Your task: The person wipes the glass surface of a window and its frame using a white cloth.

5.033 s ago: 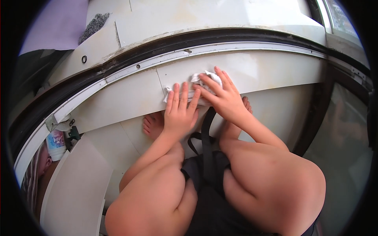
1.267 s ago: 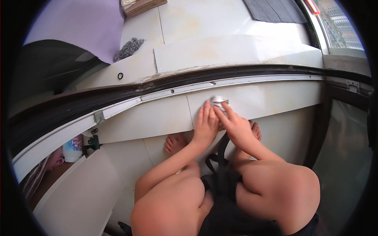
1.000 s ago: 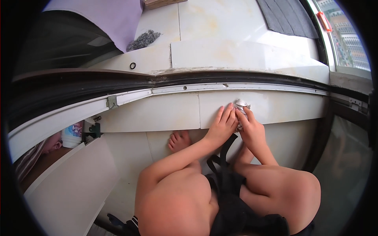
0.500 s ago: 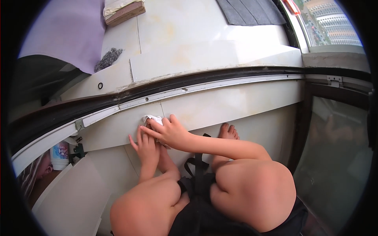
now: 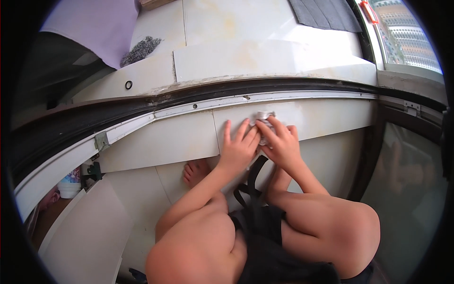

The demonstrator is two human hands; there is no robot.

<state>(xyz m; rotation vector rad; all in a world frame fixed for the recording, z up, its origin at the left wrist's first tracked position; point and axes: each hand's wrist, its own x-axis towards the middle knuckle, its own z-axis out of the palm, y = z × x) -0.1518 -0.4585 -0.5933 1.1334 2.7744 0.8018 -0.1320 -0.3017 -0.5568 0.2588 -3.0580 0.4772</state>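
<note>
A crumpled white cloth is pressed against the pale stone-like ledge, just below the white rail. My right hand grips it, fingers bent over it; they hide part of the cloth. Beside it, my left hand lies with its fingers spread toward the rail. Its tips rest on or close above the ledge, and the fingers nearest the cloth seem to touch its left edge.
A white rail and dark track run along the ledge. Beyond lie a grey fuzzy rag, a black ring and a grey mat. A glass door panel stands right; a white bottle is at left.
Both hands and the cloth have moved right along the ledge. My right arm no longer crosses over to the left hand; the hands now lie side by side. The view has shifted slightly.
</note>
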